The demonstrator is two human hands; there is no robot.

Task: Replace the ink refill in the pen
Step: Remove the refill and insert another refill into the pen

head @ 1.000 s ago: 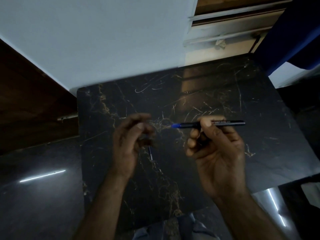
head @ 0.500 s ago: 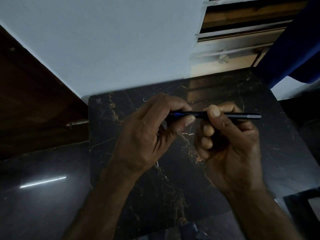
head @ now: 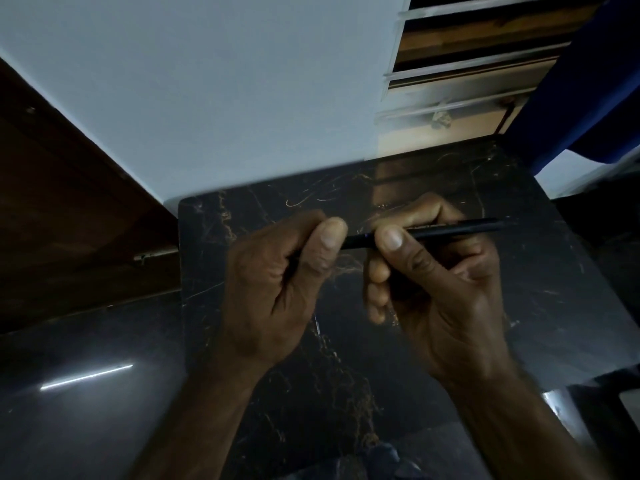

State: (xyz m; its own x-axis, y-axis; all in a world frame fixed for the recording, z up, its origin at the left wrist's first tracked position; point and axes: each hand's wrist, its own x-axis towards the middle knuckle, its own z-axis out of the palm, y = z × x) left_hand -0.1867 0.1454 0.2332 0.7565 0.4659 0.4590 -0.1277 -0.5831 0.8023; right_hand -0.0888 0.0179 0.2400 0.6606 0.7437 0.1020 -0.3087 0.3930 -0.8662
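Note:
A slim dark pen (head: 446,230) lies level in the air above a black marble table (head: 554,271). My right hand (head: 433,282) grips its barrel, thumb on top. My left hand (head: 284,282) is closed over the pen's left end, thumb and fingers pinching it, so the blue tip section is hidden. A thin pale sliver (head: 316,322), perhaps a refill, lies on the table between my wrists; it is too small to tell.
The table stands against a pale wall (head: 225,98), with a brown wooden panel (head: 69,220) at the left. A louvred window (head: 467,64) and blue cloth (head: 595,81) are at the back right. The glossy dark floor (head: 86,393) reflects a light.
My left hand came from apart to the pen's blue end and closed over it. Both hands and the pen rose towards the far edge of the table.

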